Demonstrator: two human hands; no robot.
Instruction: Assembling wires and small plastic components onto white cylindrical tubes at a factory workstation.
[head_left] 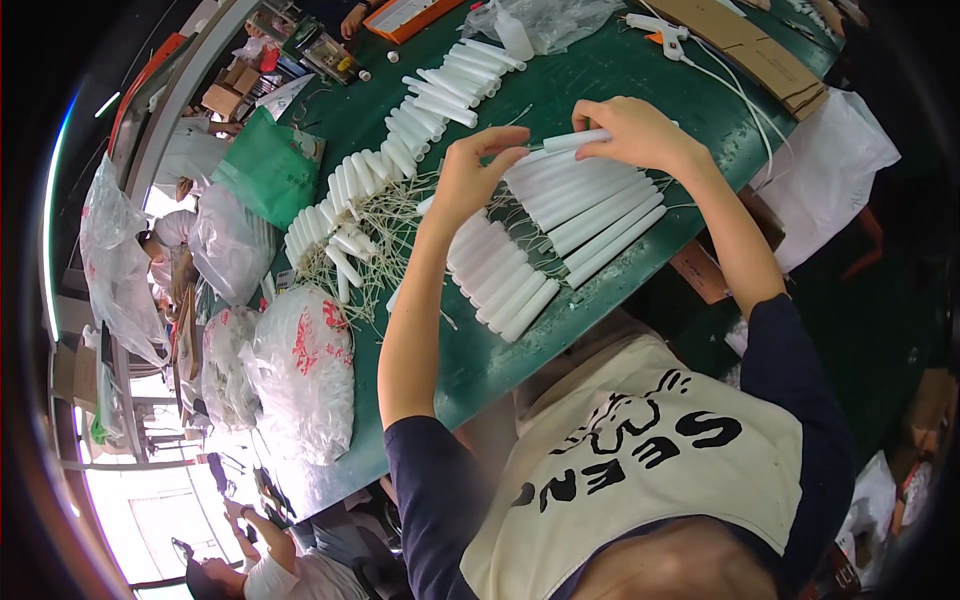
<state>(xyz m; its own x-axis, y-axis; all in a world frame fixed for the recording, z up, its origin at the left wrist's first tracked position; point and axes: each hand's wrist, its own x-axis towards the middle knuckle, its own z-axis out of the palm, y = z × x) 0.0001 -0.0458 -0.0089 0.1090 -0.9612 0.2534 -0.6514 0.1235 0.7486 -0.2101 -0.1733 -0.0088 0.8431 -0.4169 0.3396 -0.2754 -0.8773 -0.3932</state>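
My right hand point(637, 132) pinches a slim white tube point(572, 141) at the far end of a row of similar white tubes point(585, 195) laid side by side. To its left, my left hand point(472, 172) hovers with thumb and fingers apart, close to the tube's left end; I see nothing between them. Below my hands a second row of white tubes point(500, 272) lies against the first, beside my left forearm. Thin pale wires point(535, 232) come from the tube ends.
More white tubes point(430, 105) lie in a long line on the green table point(560, 90), with tangled wires point(385, 235) beside them. A glue gun point(660, 32), a squeeze bottle point(513, 35) and cardboard point(745, 50) are at the back. Stuffed plastic bags point(300, 365) stand left; other people are nearby.
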